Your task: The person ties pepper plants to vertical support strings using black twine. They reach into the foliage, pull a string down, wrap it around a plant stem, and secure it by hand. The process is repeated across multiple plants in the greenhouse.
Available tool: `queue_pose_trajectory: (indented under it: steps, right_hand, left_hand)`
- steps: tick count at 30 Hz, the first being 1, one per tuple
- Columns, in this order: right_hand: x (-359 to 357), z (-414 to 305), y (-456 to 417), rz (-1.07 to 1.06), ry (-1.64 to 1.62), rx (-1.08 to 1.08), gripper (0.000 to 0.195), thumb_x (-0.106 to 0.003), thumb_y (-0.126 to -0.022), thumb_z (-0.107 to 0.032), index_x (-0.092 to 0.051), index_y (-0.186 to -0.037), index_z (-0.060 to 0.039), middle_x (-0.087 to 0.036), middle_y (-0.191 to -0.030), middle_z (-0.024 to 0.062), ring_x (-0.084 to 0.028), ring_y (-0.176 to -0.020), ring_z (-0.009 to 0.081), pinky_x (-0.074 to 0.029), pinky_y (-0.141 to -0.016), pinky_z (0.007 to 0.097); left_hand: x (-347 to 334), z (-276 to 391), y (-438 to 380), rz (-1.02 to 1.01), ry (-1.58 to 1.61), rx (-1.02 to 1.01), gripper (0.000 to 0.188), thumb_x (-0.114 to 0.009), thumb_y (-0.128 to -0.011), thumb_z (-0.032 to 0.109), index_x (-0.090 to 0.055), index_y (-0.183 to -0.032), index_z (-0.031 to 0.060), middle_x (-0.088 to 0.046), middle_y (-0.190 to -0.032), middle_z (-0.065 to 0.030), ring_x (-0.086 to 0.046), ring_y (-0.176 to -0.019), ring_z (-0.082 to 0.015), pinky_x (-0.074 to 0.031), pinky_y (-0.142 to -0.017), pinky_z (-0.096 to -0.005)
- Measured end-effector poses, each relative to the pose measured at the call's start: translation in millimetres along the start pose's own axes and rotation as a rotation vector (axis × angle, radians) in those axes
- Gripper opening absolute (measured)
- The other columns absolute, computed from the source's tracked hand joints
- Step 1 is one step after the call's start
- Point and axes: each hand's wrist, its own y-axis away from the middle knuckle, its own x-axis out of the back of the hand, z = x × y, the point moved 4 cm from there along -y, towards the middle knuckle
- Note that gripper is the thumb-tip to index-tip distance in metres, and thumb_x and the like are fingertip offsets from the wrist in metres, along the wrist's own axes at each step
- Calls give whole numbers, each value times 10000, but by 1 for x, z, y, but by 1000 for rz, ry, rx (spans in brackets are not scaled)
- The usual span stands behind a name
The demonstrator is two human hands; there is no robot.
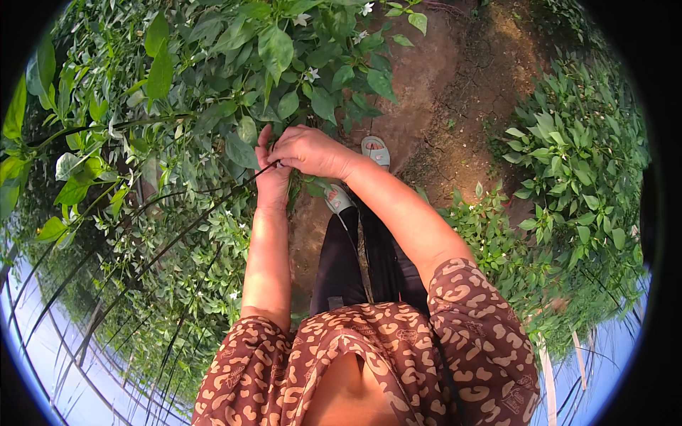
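My two hands meet in front of leafy pepper plants with small white flowers. My right hand pinches a dark string between thumb and fingers. That string runs taut from the fingers toward the lower left. Just beneath, my left hand also grips the string, palm turned up and some fingers raised. Part of it is hidden behind the right hand. Broad green leaves hang right beside the fingertips. Where the string meets the stems cannot be made out.
More dark strings slant through the foliage on the left. A bare soil path runs ahead on the right, with another row of plants beyond it. My feet in pale slides stand on the soil, close to the plants.
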Motion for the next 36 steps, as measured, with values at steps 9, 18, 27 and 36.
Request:
queue_pose_trajectory:
  steps: [9,18,27,36]
  right_hand:
    - [7,-10,14,-24,281,-243,202,-626,-676,-30,-654,-843,-140,-572,-843,35,-537,-900,249,-421,-824,392]
    - [10,54,42,173,178,-455,484,-583,-810,-60,-516,-1277,-173,-643,-862,77,-609,-792,292,-491,-737,390]
    - [-34,84,75,353,-621,-687,565,-597,-780,73,-436,-1317,1,-612,-780,30,-570,-726,93,-454,-656,234]
    - [-19,40,61,466,-807,-634,448,-622,-799,56,-486,-1226,26,-618,-813,43,-578,-751,95,-468,-704,220]
  left_hand:
    - [2,7,1,-76,35,-12,778,-605,-776,-130,-231,-1428,71,-587,-1060,-109,-584,-989,-174,-461,-924,-304]
    - [-12,8,-3,-162,161,65,686,-566,-813,-84,-240,-1405,33,-588,-1119,-179,-610,-945,-215,-500,-855,-303]
    - [-24,-12,-9,-179,-111,-163,654,-580,-808,-88,-270,-1371,36,-596,-1008,-88,-599,-890,-142,-486,-811,-248]
    - [-33,-16,3,469,548,15,306,-559,-860,-49,-399,-1110,23,-600,-986,-128,-614,-824,-210,-544,-736,-314]
